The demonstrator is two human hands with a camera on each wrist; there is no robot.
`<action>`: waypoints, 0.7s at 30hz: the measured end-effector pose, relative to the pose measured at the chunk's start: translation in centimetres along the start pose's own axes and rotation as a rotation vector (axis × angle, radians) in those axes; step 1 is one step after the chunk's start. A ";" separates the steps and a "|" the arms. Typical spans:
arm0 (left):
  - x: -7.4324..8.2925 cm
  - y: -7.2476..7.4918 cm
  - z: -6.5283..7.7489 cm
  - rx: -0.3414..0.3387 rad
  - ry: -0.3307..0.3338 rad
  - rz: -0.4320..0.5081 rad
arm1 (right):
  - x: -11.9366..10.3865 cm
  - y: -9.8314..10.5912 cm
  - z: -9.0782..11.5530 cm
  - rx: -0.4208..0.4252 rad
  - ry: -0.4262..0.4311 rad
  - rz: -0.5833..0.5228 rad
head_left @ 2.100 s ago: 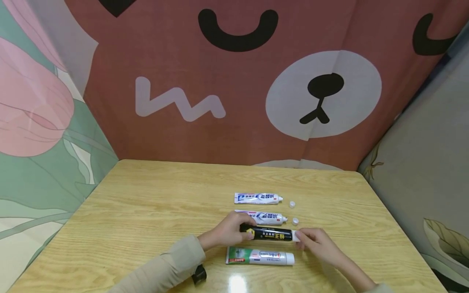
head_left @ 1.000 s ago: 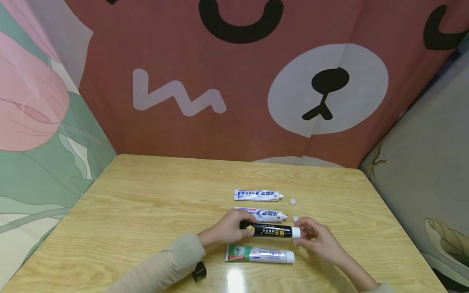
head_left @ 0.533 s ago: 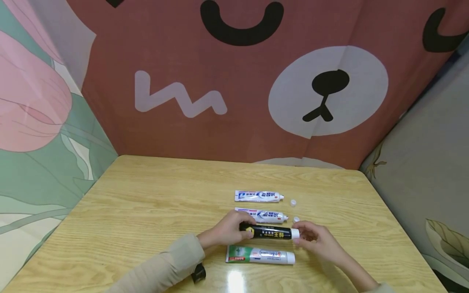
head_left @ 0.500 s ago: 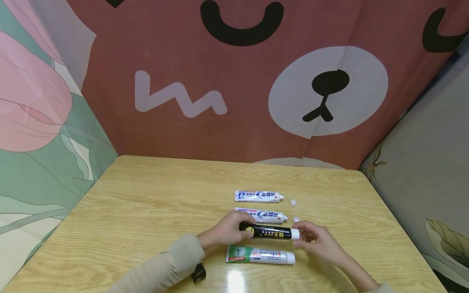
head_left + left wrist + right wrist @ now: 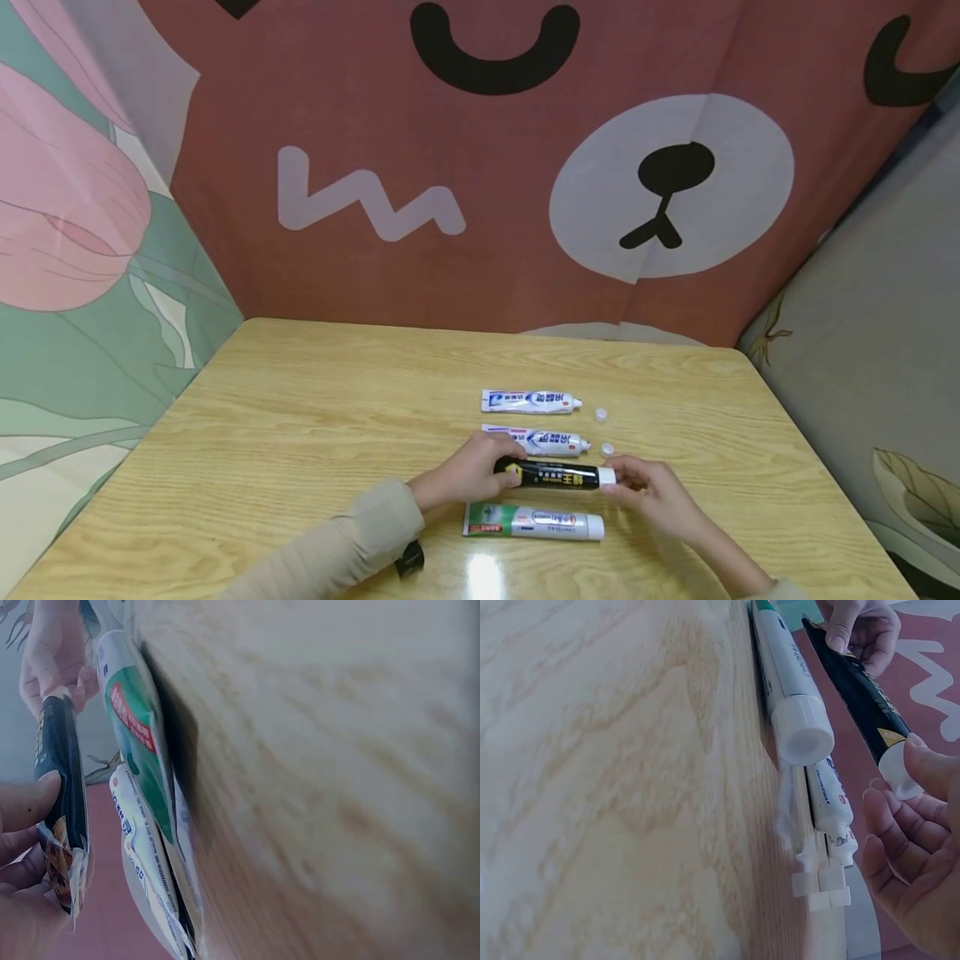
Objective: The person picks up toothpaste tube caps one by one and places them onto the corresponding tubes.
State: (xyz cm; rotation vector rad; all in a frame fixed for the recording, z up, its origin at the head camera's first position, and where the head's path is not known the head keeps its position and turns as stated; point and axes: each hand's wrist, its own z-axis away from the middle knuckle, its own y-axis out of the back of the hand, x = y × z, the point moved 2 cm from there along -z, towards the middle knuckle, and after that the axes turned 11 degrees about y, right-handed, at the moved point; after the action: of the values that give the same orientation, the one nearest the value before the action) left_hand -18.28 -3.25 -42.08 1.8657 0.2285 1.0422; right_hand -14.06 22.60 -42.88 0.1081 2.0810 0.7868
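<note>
My left hand (image 5: pixel 474 473) grips the tail end of a black toothpaste tube (image 5: pixel 558 475) with yellow lettering. Both wrist views show this tube raised off the table. At its other end, my right hand (image 5: pixel 651 493) has thumb and fingers on the white cap (image 5: pixel 900 771), which is on the tube. A green and white capped toothpaste tube (image 5: pixel 555 523) lies nearer the person. Beyond the black tube lie two white and blue toothpaste tubes (image 5: pixel 551 442), uncapped, the nearer one partly hidden by my left hand. Their small white caps (image 5: pixel 607 449) sit beside the nozzles.
A black object (image 5: pixel 409 558) lies by the left sleeve, partly covered by it. The wooden table (image 5: pixel 315 400) reaches back to a cloth printed with a bear (image 5: pixel 480 275). Patterned cloths hang at the left and right sides.
The right hand's fingers have loosened around the white cap, shifted, and come back onto it. The left hand keeps its hold on the black tube. The other tubes stay put.
</note>
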 end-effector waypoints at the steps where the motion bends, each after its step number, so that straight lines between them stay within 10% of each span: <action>1: 0.0 -0.1 0.0 0.002 -0.007 -0.007 | 0.0 0.0 0.0 0.000 0.000 0.002; 21: -0.2 -0.6 -0.5 -0.142 0.065 -0.059 | 1.5 -0.8 0.6 -0.027 -0.078 -0.097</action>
State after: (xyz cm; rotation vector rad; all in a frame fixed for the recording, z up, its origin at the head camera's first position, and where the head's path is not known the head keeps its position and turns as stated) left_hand -18.65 -2.71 -42.55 1.6902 0.2399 1.0523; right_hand -14.33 22.80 -44.60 0.0225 1.9861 0.7404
